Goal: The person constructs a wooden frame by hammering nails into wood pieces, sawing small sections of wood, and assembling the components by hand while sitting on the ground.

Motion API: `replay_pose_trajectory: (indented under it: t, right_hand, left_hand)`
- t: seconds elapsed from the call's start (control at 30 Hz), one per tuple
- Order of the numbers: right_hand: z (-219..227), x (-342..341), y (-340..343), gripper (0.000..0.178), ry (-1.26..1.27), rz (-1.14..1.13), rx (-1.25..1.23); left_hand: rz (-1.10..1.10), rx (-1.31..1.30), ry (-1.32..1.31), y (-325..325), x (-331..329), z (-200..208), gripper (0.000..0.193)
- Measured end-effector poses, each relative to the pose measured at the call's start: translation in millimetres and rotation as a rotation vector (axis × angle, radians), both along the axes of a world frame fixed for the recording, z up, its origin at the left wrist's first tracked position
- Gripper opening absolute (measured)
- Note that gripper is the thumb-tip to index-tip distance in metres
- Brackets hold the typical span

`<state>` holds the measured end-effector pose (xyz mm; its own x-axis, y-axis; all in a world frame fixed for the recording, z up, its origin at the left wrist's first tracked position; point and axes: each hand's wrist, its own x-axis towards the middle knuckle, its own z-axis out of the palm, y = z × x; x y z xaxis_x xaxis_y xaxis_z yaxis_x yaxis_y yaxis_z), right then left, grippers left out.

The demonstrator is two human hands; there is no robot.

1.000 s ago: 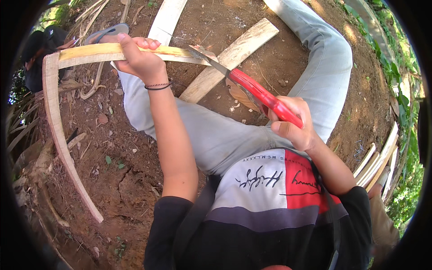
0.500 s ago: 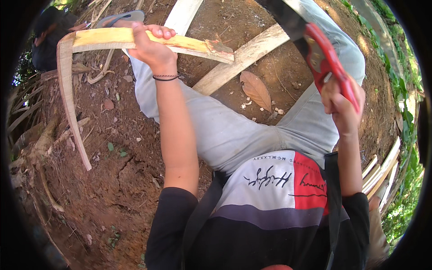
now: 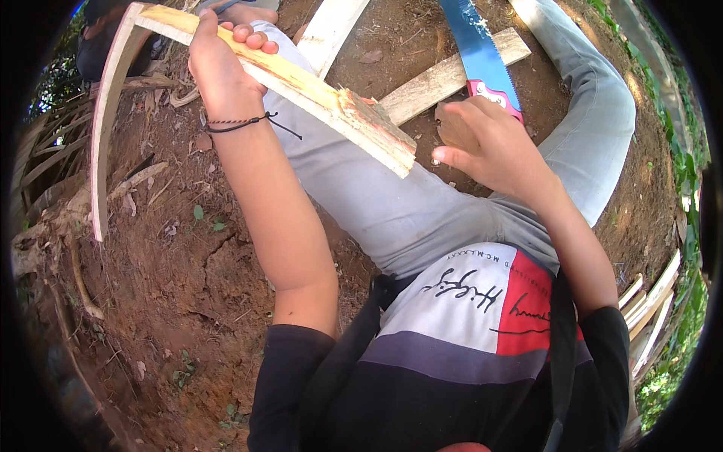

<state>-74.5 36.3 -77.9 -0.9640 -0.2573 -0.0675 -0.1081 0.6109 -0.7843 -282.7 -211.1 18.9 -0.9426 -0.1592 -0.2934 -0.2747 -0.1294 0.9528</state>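
My left hand point(image 3: 226, 71) is closed around a pale wooden piece point(image 3: 301, 83) of two narrow boards joined at a corner. One board slants across above my left thigh to a rough, splintered end; the other point(image 3: 103, 143) hangs down at the far left. A handsaw point(image 3: 482, 56) with a bluish blade and a red handle points away from me between my legs. Over its handle is my right hand point(image 3: 501, 147), thumb and fingers apart, hiding most of the handle. A brown leaf point(image 3: 456, 129) shows between thumb and fingers.
Beyond my lap, a weathered board point(image 3: 456, 77) and a paler board point(image 3: 331, 34) lie on brown soil. At the right, more wood strips point(image 3: 651, 301) lie near green plants. Roots and dry branches point(image 3: 71, 207) are at the left. A person in dark clothing point(image 3: 109, 45) is at the upper left.
The handsaw has gone from raised in my right hand to low between my legs, and that hand has opened. The joined boards have tilted, their splintered end lower and closer to me.
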Motion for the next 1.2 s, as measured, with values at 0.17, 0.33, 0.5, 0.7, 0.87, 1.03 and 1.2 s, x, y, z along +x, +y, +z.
replay_pose_trajectory:
  t: [0.17,0.33,0.5,0.7,0.87,1.03,1.2]
  right_hand:
    - [17.9,0.0,-19.3,0.046,-0.492,0.130,-0.731]
    - [26.1,3.8,-16.4,0.033,-0.546,0.208,-0.744]
    - [24.9,20.4,-29.6,0.030,-0.612,0.076,-0.627]
    - [1.0,40.3,-37.2,0.037,-0.620,0.052,-0.443]
    - [-15.9,55.5,-42.8,0.038,-0.690,0.077,-0.435]
    - [-7.3,55.5,-32.8,0.029,-0.620,0.099,-0.452]
    - [3.2,49.7,-9.1,0.030,-0.324,0.182,-0.350]
  left_hand:
    - [0.011,0.126,-0.017,10.9,20.4,-1.1,0.040]
    - [-0.086,0.119,-0.038,-7.5,26.3,-3.9,0.034]
    - [-0.080,0.113,-0.087,-15.1,38.3,-29.1,0.034]
    - [-0.038,0.034,-0.136,-4.7,62.8,-56.0,0.031]
    - [-0.061,-0.020,-0.238,12.4,73.0,-80.8,0.032]
    - [-0.060,-0.028,-0.361,15.6,66.0,-102.4,0.033]
    - [-0.104,-0.036,-0.431,19.0,55.3,-109.3,0.029]
